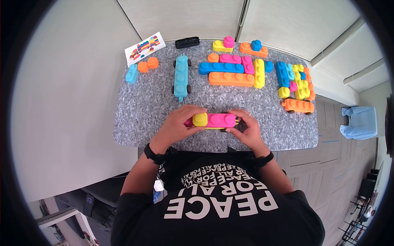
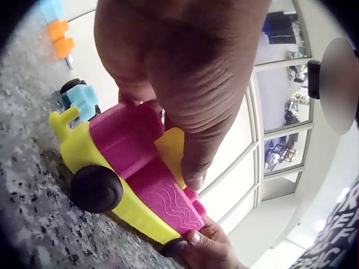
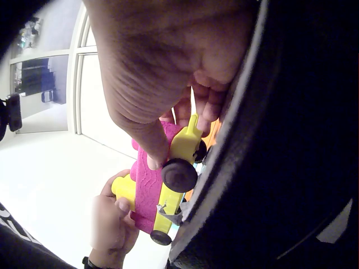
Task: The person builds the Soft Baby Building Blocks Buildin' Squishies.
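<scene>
A toy car with a yellow wheeled base point(image 2: 134, 207) carries a long pink block point(image 1: 222, 120). Toward its left end, a small yellow block point(image 1: 200, 119) sits on the pink, and another pink part point(image 2: 126, 137) rises beside it. My left hand point(image 1: 180, 121) pinches the yellow block between thumb and fingers. At the opposite end, my right hand point(image 1: 248, 130) holds the pink block from both sides, its thumb just above a black wheel point(image 3: 179, 175). A yellow hitch point(image 3: 193, 124) sticks out near the right fingers.
Behind the hands stand a light blue wheeled base point(image 1: 181, 78) and rows of blocks point(image 1: 231, 79). To the right are more blocks point(image 1: 301, 78) and an orange wheeled base point(image 1: 298, 106). A picture card point(image 1: 144, 48) and black case point(image 1: 187, 42) lie at the back.
</scene>
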`<state>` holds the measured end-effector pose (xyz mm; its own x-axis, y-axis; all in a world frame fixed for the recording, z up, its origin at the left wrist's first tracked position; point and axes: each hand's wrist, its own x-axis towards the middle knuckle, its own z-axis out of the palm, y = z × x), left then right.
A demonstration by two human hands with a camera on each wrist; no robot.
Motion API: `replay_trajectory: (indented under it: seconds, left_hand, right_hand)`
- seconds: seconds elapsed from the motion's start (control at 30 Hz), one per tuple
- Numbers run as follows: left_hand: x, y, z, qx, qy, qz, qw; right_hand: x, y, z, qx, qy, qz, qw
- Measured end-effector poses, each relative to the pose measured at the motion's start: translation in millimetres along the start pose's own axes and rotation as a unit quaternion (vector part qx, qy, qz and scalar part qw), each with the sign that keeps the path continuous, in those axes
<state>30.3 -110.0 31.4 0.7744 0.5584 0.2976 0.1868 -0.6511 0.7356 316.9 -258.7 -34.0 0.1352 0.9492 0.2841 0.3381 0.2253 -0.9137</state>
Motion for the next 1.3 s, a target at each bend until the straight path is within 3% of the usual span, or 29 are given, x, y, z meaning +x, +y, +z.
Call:
replay_trajectory:
  seconds: [0.27,0.37,0.47,0.6,0.7,0.8,1.0,1.1,1.2,1.3]
  left_hand:
    - [0,-1,-2,0.025,-0.039,-0.035,0.998]
    - [8,-1,-22,0.038,-0.011,0.024,0.999]
    - [17,-32,-57,0.066,0.055,0.005,0.996]
    - [51,-84,-120,0.147,0.156,-0.092,0.972]
    - [63,-155,-167,0.324,0.139,-0.070,0.933]
    - [72,-183,-187,0.398,0.100,-0.107,0.906]
    - [84,-204,-191,0.433,0.013,-0.171,0.885]
    - [83,-187,-185,0.433,0.021,-0.181,0.883]
    - [71,-174,-182,0.410,0.080,-0.122,0.900]
    - [72,-116,-178,0.303,0.122,-0.089,0.941]
  right_hand:
    - [0,2,0,-0.016,0.000,-0.003,1.000]
    - [-1,3,0,-0.008,0.001,-0.003,1.000]
    - [-1,4,-1,-0.015,0.001,-0.008,1.000]
    - [-1,7,0,-0.015,0.000,-0.004,1.000]
    - [-2,6,0,-0.001,0.002,0.003,1.000]
    - [-2,5,1,0.002,0.005,0.002,1.000]
    - [-1,4,0,0.006,0.006,-0.005,1.000]
    - [-2,5,1,0.010,0.003,-0.002,1.000]
    - [-2,6,0,0.009,0.003,-0.003,1.000]
    - [-2,7,1,0.026,0.005,-0.001,1.000]
